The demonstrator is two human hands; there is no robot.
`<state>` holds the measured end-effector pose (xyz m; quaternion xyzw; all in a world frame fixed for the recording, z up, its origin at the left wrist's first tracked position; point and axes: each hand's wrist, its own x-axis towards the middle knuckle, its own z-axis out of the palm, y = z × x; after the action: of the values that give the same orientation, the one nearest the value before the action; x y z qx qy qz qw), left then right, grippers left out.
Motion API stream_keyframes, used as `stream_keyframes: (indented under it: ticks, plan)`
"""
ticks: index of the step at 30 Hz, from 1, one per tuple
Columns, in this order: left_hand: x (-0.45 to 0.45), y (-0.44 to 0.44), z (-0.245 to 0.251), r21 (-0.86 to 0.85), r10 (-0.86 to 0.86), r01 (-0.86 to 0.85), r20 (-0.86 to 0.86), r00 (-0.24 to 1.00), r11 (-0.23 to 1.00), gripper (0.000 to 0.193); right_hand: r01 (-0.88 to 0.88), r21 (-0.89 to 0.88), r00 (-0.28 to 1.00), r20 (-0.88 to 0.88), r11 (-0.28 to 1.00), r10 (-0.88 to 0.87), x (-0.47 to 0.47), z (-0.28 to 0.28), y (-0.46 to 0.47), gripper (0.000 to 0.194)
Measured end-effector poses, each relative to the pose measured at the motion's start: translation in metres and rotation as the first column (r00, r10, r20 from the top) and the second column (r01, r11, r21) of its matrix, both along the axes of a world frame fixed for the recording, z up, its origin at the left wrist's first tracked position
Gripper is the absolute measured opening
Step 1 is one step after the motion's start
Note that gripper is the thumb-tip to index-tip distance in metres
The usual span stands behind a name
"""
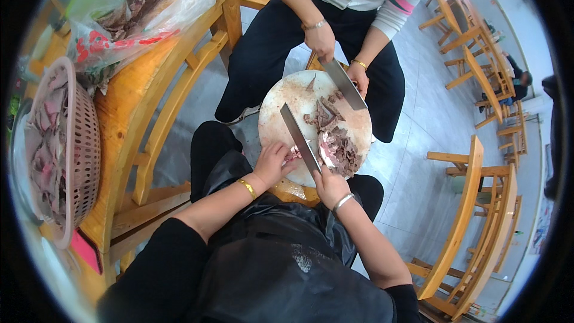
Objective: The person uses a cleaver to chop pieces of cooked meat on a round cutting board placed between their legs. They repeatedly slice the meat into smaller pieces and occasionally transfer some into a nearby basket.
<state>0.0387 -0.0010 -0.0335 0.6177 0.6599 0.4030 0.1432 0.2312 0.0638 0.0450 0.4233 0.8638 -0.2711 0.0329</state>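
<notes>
My right hand (332, 187) grips the handle of a cleaver (299, 138), whose blade slants up and left over a round white cutting board (273, 98). Left of the blade, my left hand (272, 164) presses its fingertips on a small piece of pinkish meat (293, 154) at the board's near edge. A pile of sliced brown meat (343, 150) lies just right of my blade. Farther up the board are loose brown slices (323, 114). Across from me, a co-worker's hand (321, 41) holds a second cleaver (343, 81); their other hand (357, 78) is beside that blade, partly hidden.
On the wooden table (130, 94) to the left stand a pink plastic basket (85, 143) of sliced meat and a plastic bag (112, 45) with large meat chunks. A pink-backed flat object (86, 251) lies near the table's edge. Wooden benches (473, 215) stand at right.
</notes>
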Motion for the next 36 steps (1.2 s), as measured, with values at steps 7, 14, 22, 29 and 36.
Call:
stream_keyframes:
  ticks: [7,14,22,29,36]
  plan:
    - [-0.005,-0.019,0.003,-0.080,0.045,-0.042,0.040,0.998,0.996,0.025,-0.046,-0.042,0.995,0.091,0.998,0.049,0.016,0.008,-0.023,0.025]
    - [-0.005,-0.006,-0.018,-0.029,-0.033,0.036,0.110,0.993,0.999,0.016,-0.004,-0.140,0.974,0.222,0.990,0.035,-0.005,-0.010,-0.023,0.028]
    - [-0.006,-0.009,-0.013,-0.111,-0.077,0.077,0.004,0.997,0.991,0.023,0.025,-0.106,0.997,0.071,0.994,-0.017,-0.095,-0.045,0.024,0.030]
    - [-0.007,-0.034,0.003,-0.113,0.015,-0.017,-0.024,1.000,0.993,0.027,-0.002,0.021,0.996,-0.091,1.000,0.004,-0.031,-0.019,0.004,0.028]
    - [-0.002,-0.032,0.004,-0.084,-0.008,0.005,-0.035,0.999,0.996,0.025,-0.058,0.012,0.996,0.072,0.998,0.057,0.015,0.002,-0.024,0.026]
